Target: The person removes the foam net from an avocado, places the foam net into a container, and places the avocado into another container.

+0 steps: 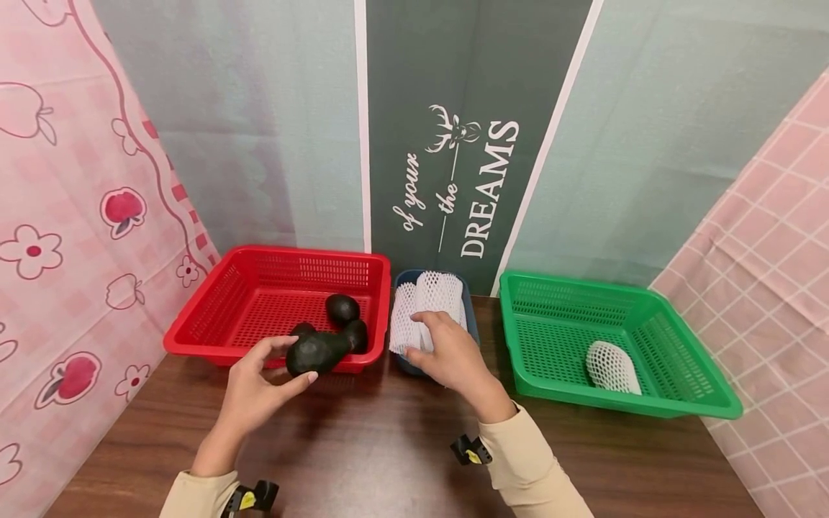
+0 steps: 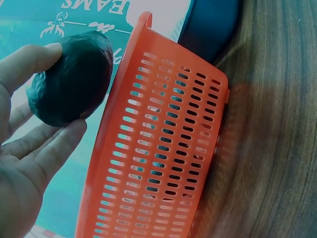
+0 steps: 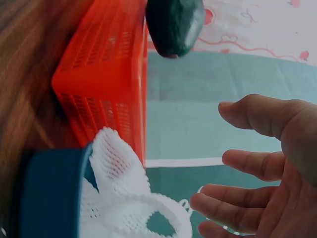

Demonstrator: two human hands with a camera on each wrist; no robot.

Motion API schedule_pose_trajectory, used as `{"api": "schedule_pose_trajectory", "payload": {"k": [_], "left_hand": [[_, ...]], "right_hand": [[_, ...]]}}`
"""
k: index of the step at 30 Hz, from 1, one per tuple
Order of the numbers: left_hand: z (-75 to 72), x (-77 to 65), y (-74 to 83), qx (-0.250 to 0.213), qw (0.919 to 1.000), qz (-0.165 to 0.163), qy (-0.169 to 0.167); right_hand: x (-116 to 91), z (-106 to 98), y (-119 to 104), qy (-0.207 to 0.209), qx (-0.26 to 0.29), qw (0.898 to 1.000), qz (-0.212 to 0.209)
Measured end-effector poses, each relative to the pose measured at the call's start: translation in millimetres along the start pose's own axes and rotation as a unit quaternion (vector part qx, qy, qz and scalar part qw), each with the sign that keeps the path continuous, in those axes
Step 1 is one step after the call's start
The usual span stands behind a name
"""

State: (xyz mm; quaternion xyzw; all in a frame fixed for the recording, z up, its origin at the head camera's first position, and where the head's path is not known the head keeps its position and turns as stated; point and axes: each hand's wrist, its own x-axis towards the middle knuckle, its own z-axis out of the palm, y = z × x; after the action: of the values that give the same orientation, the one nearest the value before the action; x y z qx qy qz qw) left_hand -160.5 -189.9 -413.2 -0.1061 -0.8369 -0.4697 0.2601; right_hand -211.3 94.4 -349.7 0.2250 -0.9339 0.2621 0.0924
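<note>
In the head view my left hand [image 1: 255,388] pinches a dark green avocado [image 1: 314,354] between thumb and fingers, above the front rim of the red basket [image 1: 210,288]. The left wrist view shows the same avocado [image 2: 74,79] held at the fingertips, over the basket's side. More avocados [image 1: 342,309] lie inside the red basket, partly hidden by the held one. My right hand [image 1: 453,352] hovers over white foam net sleeves [image 1: 440,291] in a small blue bin [image 1: 471,316]. In the right wrist view its fingers are spread apart and hold nothing.
On the right stands a green basket [image 1: 686,331] with a white net-covered item [image 1: 612,367] in it. The baskets stand on a brown wooden table [image 1: 376,446]. Printed curtains [image 1: 291,108] hang behind and at both sides.
</note>
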Motion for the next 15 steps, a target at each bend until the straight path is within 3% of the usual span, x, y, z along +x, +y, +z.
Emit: {"api": "schedule_pose_trajectory", "payload": {"k": [15], "left_hand": [[5.2,16.1,-7.7,0.008,0.999,-0.022,0.039]], "right_hand": [[9,23,-9,-0.029,0.024,0.999,-0.017]]}}
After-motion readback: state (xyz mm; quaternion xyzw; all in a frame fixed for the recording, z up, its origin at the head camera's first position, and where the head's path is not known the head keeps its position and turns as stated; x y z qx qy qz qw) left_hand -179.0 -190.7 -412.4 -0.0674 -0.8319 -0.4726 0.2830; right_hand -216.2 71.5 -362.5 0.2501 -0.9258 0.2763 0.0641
